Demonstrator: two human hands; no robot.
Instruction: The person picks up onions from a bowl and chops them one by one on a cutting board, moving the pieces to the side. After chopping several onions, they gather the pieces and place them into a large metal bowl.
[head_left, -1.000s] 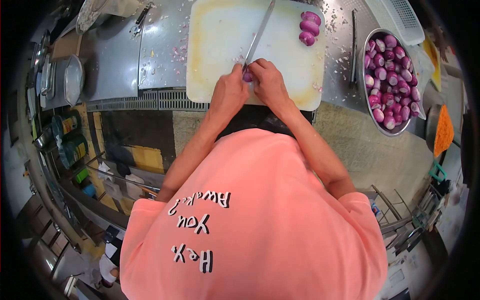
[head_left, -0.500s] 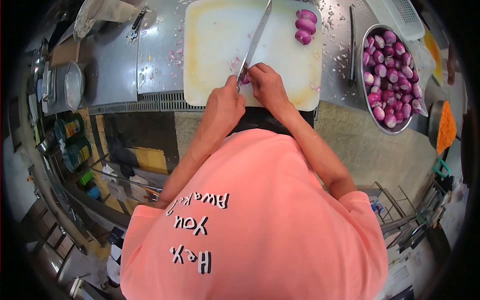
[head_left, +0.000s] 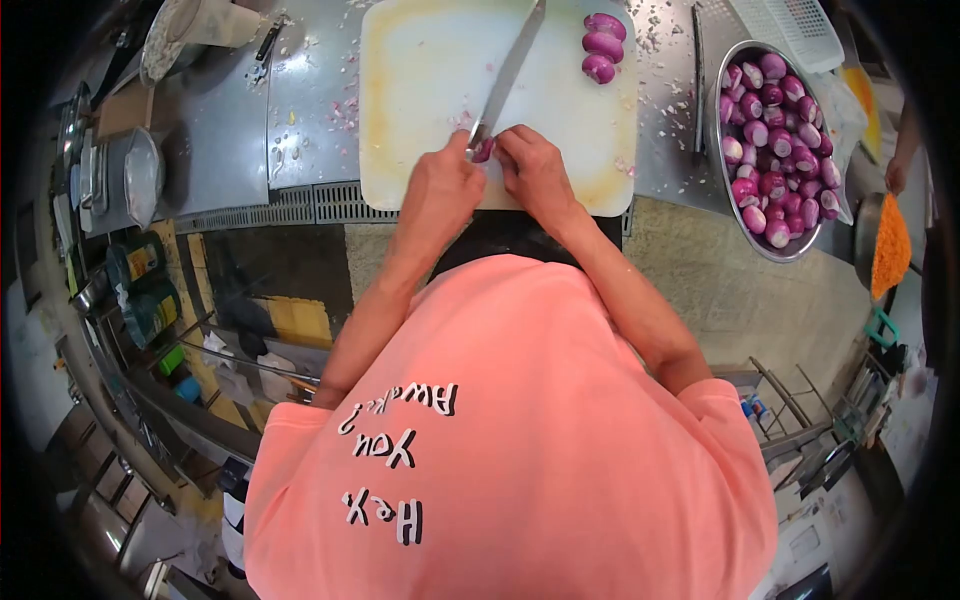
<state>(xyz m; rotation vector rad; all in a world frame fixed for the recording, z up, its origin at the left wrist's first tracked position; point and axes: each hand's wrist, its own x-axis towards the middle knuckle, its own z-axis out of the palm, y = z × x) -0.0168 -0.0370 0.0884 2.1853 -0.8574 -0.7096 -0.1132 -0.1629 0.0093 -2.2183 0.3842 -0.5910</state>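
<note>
My left hand is closed round the handle of a long knife, whose blade slants up and away across the white cutting board. Close to the knife's handle end is a small peeled purple onion. My right hand pinches this onion from the other side, its fingers bent and partly hiding it. Three peeled purple onions lie in a row at the board's far right. Small purple scraps are scattered on the board near the hands.
Right of the board stand a dark rod, an oval metal bowl of purple onions and a white basket. At far right, another person's hand is beside a pan with orange food. A small knife lies left.
The knife's handle end and my left hand have shifted slightly left, showing more of the onion. The other person's hand has come down beside the pan. The whole view has shifted a little.
</note>
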